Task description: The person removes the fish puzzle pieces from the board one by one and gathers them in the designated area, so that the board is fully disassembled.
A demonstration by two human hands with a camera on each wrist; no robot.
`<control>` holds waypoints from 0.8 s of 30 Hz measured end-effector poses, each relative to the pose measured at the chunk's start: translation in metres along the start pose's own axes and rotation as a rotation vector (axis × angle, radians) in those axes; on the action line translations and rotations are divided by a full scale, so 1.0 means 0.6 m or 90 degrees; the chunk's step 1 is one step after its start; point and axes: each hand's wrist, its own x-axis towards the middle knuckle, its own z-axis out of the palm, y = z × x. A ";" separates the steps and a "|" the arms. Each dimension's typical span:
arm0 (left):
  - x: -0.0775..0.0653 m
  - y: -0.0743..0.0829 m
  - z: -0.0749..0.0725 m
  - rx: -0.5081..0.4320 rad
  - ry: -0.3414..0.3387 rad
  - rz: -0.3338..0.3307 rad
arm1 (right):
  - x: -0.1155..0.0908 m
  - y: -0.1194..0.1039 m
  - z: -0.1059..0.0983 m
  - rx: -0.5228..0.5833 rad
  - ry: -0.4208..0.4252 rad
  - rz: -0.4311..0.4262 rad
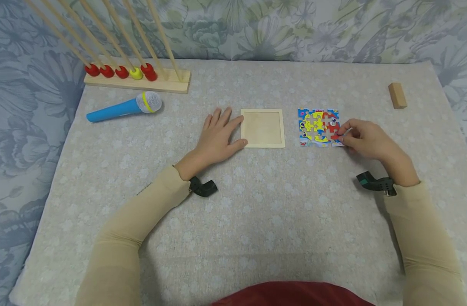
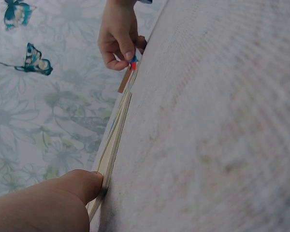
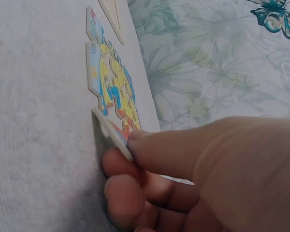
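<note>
My right hand [image 1: 365,138] pinches a corner jigsaw piece [image 3: 115,134] between thumb and fingers. In the right wrist view this piece is tilted, its outer edge raised off the cloth. Beside it the other pieces of a colourful jigsaw puzzle [image 1: 314,124] lie flat and joined, in yellow, red and blue. To their left is a square wooden puzzle tray [image 1: 262,129] with a raised rim and a bare base. My left hand [image 1: 217,140] lies spread on the cloth, its thumb and index fingertip at the tray's left edge.
At the back left stands a wooden abacus [image 1: 141,84] with tall rods and several red and yellow beads. A blue toy microphone [image 1: 116,110] lies in front of it. At the back right is a small wooden block [image 1: 397,96]. A patterned cloth [image 1: 256,221] covers the table.
</note>
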 end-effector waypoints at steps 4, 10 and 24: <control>0.000 -0.001 0.000 0.000 0.001 0.001 | 0.001 0.001 -0.001 0.015 0.003 -0.008; 0.001 -0.002 0.001 -0.002 0.001 0.002 | 0.002 -0.003 0.000 0.011 0.003 0.000; -0.001 -0.001 -0.001 -0.005 0.000 0.003 | -0.002 -0.005 0.007 -0.068 0.053 0.004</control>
